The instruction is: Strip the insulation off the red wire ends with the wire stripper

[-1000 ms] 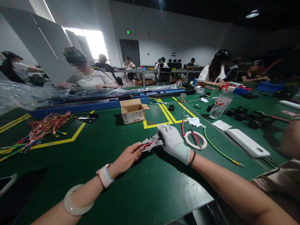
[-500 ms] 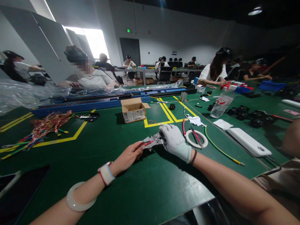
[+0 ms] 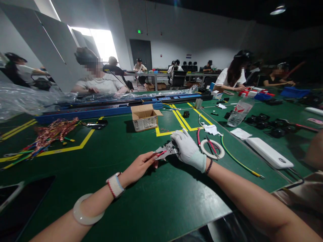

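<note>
My bare left hand [image 3: 140,167] pinches a short red wire [image 3: 160,154], which lies across the jaws of metal wire strippers [image 3: 166,150]. My right hand [image 3: 188,149], in a pale glove, is closed around the strippers' handles; the grip itself is mostly hidden behind the glove. Both hands are just above the green table [image 3: 131,208]. Right of the glove lies a white ring-shaped roll [image 3: 222,152] with a red-handled tool [image 3: 212,146] across it. A green-and-yellow cable [image 3: 237,161] curves beside the roll.
A cardboard box [image 3: 145,122] stands ahead of my hands. Bare copper strands [image 3: 51,136] are heaped at the left. On the right are a water bottle [image 3: 239,112] and a white power bank [image 3: 269,152]. A long blue rail [image 3: 98,110] crosses behind; several people sit beyond.
The fingers of my gloved right hand have shifted slightly on the strippers, one now raised. The red wire and left hand stay almost in place. The view has moved a little.
</note>
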### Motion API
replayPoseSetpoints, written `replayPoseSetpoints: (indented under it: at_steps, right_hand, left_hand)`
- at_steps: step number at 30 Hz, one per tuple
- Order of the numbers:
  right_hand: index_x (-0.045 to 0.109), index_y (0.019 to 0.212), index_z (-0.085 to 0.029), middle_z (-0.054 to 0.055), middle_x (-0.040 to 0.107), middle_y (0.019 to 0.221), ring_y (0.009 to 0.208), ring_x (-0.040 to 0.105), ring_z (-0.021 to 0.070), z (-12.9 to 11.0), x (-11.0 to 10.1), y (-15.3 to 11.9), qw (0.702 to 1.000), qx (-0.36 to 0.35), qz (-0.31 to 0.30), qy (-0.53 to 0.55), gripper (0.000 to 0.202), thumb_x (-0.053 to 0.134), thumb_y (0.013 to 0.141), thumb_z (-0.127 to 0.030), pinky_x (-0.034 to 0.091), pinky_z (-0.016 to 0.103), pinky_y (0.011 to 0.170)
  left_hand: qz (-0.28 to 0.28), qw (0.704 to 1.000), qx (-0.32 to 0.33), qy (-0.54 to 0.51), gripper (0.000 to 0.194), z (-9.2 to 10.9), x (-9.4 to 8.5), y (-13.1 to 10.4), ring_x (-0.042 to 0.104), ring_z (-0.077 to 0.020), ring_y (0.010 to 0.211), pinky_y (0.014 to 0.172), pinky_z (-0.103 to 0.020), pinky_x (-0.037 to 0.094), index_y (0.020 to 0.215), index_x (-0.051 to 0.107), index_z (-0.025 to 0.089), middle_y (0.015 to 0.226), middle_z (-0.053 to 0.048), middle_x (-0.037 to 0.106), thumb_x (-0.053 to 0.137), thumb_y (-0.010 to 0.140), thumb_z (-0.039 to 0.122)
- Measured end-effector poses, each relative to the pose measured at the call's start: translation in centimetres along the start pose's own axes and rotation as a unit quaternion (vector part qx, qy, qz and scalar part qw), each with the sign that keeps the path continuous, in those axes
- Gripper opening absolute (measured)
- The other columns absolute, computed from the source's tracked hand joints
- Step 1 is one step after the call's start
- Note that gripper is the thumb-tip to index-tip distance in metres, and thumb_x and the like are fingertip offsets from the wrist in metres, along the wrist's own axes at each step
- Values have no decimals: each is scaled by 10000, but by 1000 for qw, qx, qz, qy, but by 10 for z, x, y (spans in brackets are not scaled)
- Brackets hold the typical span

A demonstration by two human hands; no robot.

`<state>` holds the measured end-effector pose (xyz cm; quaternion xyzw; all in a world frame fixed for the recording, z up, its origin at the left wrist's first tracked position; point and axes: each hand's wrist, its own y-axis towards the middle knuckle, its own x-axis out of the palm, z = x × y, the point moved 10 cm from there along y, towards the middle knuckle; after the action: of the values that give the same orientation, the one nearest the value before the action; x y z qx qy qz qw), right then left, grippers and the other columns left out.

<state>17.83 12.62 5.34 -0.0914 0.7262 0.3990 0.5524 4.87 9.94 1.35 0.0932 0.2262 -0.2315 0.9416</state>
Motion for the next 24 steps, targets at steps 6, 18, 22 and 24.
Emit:
replayPoseSetpoints:
  at_steps: [6,18,22,24]
  right_hand:
    - [477,1187,-93,170,571,1112,1084,479,281,-5,0,-1,999,-24,13,23,446,519,756,-203,282,508,1044]
    - [538,982,-144,108,573,929,878,496,239,3,2,-1,999,22,7,32,279,524,704,-141,417,355,801]
    - [553,1025,-157,106,599,957,927,481,257,6,-1,2,1000,13,13,-9,304,551,721,-169,358,414,918]
    - [560,1059,-174,92,618,974,951,469,267,7,-5,2,999,10,19,-37,317,562,743,-197,313,442,968]
  left_hand:
    - [4,1000,-7,-25,344,2,1,-1,521,-156,679,660,-253,417,866,603,148,723,-12,584,379,936,400]
    - [11,1000,13,22,349,7,-4,0,587,-193,786,786,-308,464,999,679,182,811,-42,667,400,941,385]
    - [11,1000,15,3,304,7,1,0,615,-199,835,842,-342,475,972,666,178,877,-57,682,397,938,316]
    - [2,999,13,-37,291,5,7,0,625,-190,814,789,-333,500,1091,609,161,906,-62,670,389,927,256]
